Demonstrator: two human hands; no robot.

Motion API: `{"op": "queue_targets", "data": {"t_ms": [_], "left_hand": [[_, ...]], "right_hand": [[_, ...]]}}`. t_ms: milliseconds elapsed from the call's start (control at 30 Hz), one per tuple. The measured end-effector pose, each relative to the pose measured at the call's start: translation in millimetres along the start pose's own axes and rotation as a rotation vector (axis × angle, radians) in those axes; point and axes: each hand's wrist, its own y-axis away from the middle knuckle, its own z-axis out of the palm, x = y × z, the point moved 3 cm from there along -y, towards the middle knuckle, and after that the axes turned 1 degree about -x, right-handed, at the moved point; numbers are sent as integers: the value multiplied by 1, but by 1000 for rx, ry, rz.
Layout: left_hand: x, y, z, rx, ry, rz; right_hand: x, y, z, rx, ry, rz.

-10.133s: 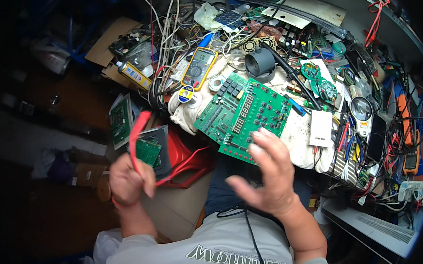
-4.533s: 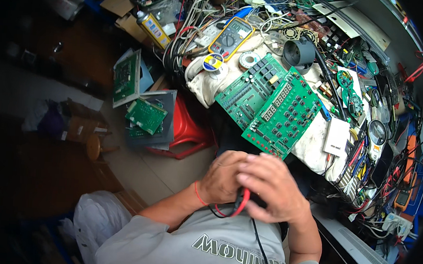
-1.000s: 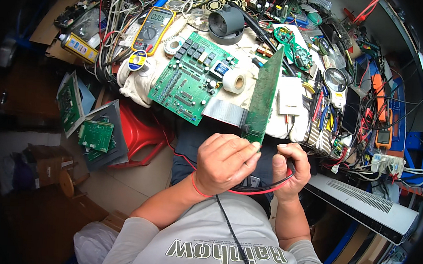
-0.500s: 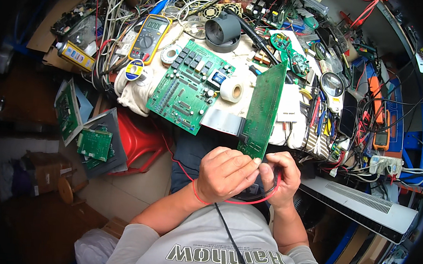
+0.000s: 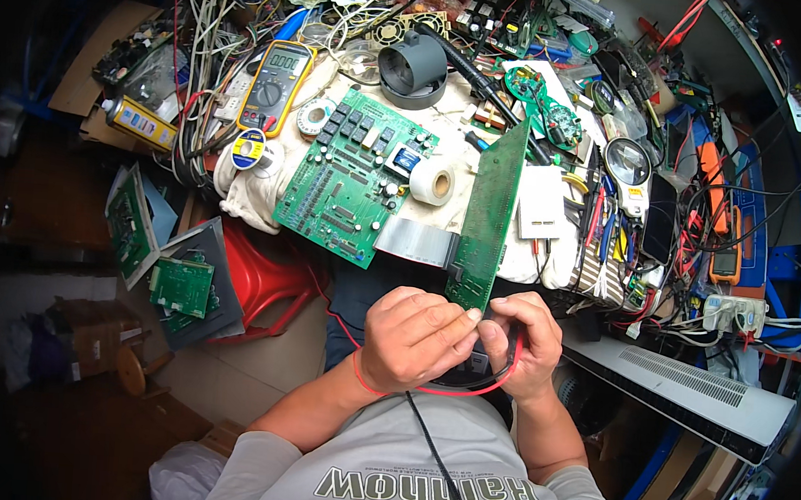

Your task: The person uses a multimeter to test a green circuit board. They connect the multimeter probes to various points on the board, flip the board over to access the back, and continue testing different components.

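Observation:
A tall green circuit board (image 5: 488,221) is tilted up on edge in front of me, its soldered side showing. My left hand (image 5: 420,340) is closed at its lower end, fingertips pressed against the edge. My right hand (image 5: 524,344) is closed just beside that corner, with red and black test leads (image 5: 474,392) looping through its fingers. What tips the leads end in is hidden. A grey ribbon cable (image 5: 417,242) joins the tilted board to a second green board (image 5: 354,180) lying flat with its relays and chips facing up. A yellow multimeter (image 5: 277,88) lies beyond it, display lit.
Around the boards lie a white tape roll (image 5: 432,181), a solder spool (image 5: 249,149), a grey round holder (image 5: 413,68) and a magnifier (image 5: 628,162). Tangled cables crowd the back left. A red stool (image 5: 263,287) stands left, beside more boards (image 5: 181,288).
The tilted board and both hands have shifted slightly left and down in the picture. The hands keep nearly the same grip, and the leads still loop between them.

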Motion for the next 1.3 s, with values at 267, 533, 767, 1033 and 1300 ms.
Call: {"op": "queue_targets", "data": {"t_ms": [267, 533, 767, 1033, 1300], "left_hand": [[-5, -3, -8, 21, 41, -50], [-12, 0, -19, 61, 37, -104], [-20, 6, -31, 110, -14, -153], [-19, 8, -33, 104, 1, -159], [-29, 30, -38, 187, 113, -391]], "right_hand": [[2, -6, 3, -30, -14, -19], [3, -8, 5, -67, -10, -27], [1, -8, 8, -78, -1, -27], [0, -7, 9, -84, 5, -38], [-1, -7, 7, -73, -6, -36]]}}
